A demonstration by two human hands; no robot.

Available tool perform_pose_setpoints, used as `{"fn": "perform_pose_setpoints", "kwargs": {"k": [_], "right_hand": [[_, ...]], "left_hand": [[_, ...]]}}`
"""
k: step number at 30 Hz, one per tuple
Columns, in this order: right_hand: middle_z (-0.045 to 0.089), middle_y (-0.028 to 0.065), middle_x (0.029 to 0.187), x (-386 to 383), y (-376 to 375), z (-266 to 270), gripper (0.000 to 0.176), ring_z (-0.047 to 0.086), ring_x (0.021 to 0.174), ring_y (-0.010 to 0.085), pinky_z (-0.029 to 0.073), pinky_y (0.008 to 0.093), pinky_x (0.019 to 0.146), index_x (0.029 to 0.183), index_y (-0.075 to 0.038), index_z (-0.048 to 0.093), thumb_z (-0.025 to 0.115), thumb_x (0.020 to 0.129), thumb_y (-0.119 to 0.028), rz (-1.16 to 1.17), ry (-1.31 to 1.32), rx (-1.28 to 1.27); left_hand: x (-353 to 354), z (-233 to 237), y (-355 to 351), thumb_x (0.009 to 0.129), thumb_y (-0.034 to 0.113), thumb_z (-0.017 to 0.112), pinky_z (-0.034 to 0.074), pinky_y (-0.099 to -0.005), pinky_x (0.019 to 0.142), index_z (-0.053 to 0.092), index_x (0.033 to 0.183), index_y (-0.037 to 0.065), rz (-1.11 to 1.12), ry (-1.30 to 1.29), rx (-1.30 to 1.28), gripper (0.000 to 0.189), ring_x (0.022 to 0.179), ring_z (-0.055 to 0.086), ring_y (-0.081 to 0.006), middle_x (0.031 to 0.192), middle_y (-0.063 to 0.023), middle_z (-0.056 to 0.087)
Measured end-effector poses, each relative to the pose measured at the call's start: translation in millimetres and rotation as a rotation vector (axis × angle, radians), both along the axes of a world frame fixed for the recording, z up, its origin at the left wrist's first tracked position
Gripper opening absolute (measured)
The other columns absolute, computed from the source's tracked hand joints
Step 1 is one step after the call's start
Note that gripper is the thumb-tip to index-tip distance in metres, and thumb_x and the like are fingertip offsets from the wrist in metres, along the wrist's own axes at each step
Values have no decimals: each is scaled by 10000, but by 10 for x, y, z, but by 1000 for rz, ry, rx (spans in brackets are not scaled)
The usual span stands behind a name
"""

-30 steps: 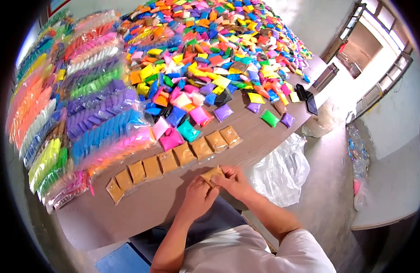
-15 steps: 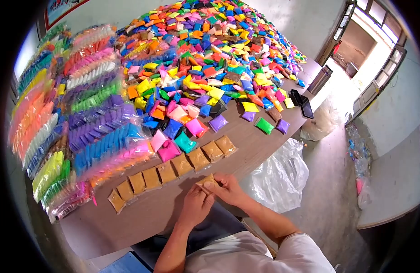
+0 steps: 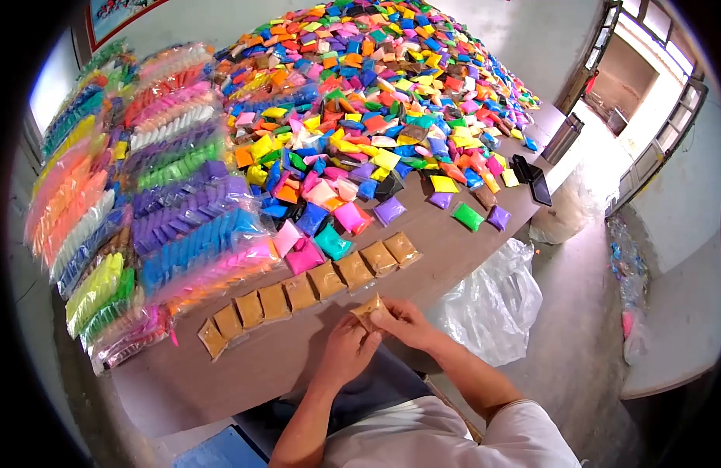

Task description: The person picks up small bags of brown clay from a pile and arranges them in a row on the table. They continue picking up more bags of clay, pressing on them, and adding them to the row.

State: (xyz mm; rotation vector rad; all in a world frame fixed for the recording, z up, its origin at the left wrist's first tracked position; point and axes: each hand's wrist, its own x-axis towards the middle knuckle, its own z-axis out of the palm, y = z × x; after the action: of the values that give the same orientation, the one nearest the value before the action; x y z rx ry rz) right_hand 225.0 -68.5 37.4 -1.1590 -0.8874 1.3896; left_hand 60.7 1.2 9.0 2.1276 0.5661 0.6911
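Note:
A small packet of tan-brown material (image 3: 367,311) in clear film is held between both hands above the table's near edge. My left hand (image 3: 349,349) is closed on its lower left side, partly hiding it. My right hand (image 3: 407,322) grips the packet's right side, with the thumb across its face. Just beyond the hands lies a slanting row of several matching brown packets (image 3: 300,293), edge to edge on the brown table (image 3: 220,384).
A large heap of multicoloured packets (image 3: 360,117) covers the table's far part. Bagged rows of coloured packets (image 3: 193,226) lie to the left. A black open case (image 3: 532,179) and a dark cylinder (image 3: 563,139) are at the right edge. Clear plastic bags (image 3: 493,304) rest on the floor.
The camera view has shifted slightly, moving the table scene to the right. Both hands still hold the brown packet, now tilted a little more upright and showing more of its face.

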Motion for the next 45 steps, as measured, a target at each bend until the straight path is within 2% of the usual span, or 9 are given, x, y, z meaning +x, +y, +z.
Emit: {"fn": "perform_pose_setpoints", "kwargs": {"k": [11, 16, 21, 27, 32, 34, 37, 43, 45], "right_hand": [[646, 9, 843, 1145, 99, -61, 270, 551, 754, 67, 462, 246, 668, 1043, 41, 665, 592, 983, -211, -695, -522, 54], [554, 22, 715, 1660, 414, -349, 256, 461, 691, 82, 408, 295, 613, 931, 39, 643, 606, 955, -214, -621, -807, 147], [623, 155, 748, 1585, 572, -249, 284, 606, 688, 248, 456, 375, 652, 991, 19, 678, 636, 930, -255, -439, -1142, -35], [665, 165, 883, 1647, 409, -351, 273, 626, 800, 330, 488, 399, 704, 1042, 7, 687, 663, 915, -233, -833, -1145, 222], [660, 152, 922, 1204, -83, -313, 184, 622, 839, 310, 494, 385, 761, 1046, -23, 694, 614, 927, -138, -732, -1241, 131], [635, 148, 871, 1064, -161, -335, 163, 609, 799, 299, 481, 397, 707, 1004, -11, 691, 603, 926, -124, -637, -1486, 534], [612, 130, 792, 931, -257, -239, 120, 596, 741, 303, 452, 426, 661, 886, -13, 658, 622, 905, -126, -499, -1717, 661], [602, 99, 705, 1289, -814, -178, 201, 594, 716, 322, 422, 462, 662, 732, -48, 533, 689, 844, -107, -625, -1504, -276], [601, 102, 714, 1481, -733, -212, 187, 591, 719, 323, 426, 456, 667, 749, -49, 547, 697, 839, -114, -777, -1570, -74]], "left_hand": [[36, -19, 6, 928, 172, 614, 487, -374, 824, 653, 847, 0, 3, -97, -13, 195, 915, 606, -282, 960, -85, 679], [49, -16, -1, 918, 161, 623, 490, -368, 819, 653, 835, 2, 15, -84, -2, 182, 917, 609, -273, 955, -81, 680], [52, -12, -14, 913, 151, 629, 495, -366, 816, 661, 832, 3, 22, -54, 3, 171, 920, 610, -275, 954, -81, 683], [75, -10, -37, 903, 138, 643, 497, -369, 808, 647, 807, -3, 38, -61, 35, 170, 918, 609, -280, 956, -81, 684], [82, 13, -36, 897, 133, 646, 498, -376, 806, 640, 791, -7, 40, -64, 57, 176, 913, 609, -283, 956, -83, 684], [89, 4, -34, 896, 133, 646, 498, -377, 806, 640, 791, -7, 37, -55, 63, 176, 911, 609, -283, 954, -82, 684], [97, -21, -52, 895, 130, 644, 498, -379, 804, 642, 790, -6, 43, -53, 84, 171, 908, 608, -285, 949, -80, 684], [114, -5, -35, 890, 124, 636, 499, -381, 803, 656, 799, -4, 43, -25, 116, 159, 907, 609, -288, 951, -80, 686], [113, 10, -57, 889, 125, 635, 498, -381, 803, 661, 802, -2, 48, -11, 126, 156, 908, 610, -288, 953, -81, 687]]}}
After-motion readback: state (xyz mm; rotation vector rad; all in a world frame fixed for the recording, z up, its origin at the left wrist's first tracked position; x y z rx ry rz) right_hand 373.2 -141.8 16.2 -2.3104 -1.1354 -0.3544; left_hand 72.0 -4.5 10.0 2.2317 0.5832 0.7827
